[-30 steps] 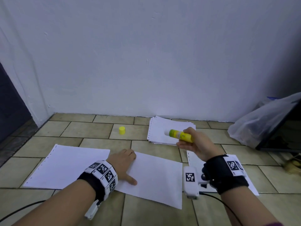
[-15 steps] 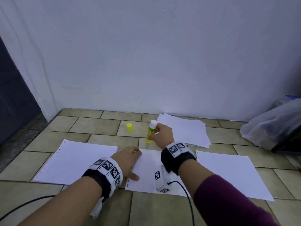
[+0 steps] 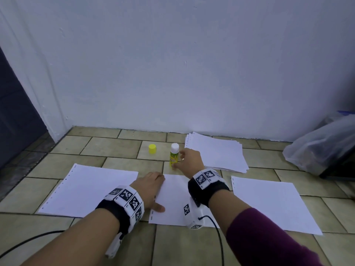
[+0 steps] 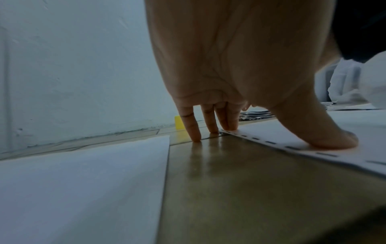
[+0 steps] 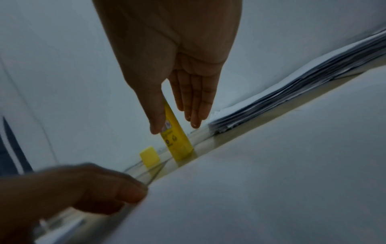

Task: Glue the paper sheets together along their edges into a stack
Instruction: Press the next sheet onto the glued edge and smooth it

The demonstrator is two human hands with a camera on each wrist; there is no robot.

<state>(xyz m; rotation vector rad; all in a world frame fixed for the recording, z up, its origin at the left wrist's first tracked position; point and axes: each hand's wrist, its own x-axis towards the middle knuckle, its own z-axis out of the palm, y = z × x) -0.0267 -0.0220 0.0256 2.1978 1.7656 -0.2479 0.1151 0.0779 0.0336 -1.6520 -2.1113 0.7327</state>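
The head view looks forward and down from above onto the tiled floor (image 3: pixel 115 150) and wall. Both wrist views sit low (nearly at floor level), facing the wall; all three share the yellow cap (image 3: pixel 152 149) (image 4: pixel 179 122) (image 5: pixel 149 156).

Uncapped glue stick (image 3: pixel 174 154) upright beside sheets (image 3: pixel 216 153)

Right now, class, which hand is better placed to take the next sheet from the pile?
Probably the right hand: it is open beside the upright glue stick, next to the pile. The left hand is pressing the middle sheet flat.
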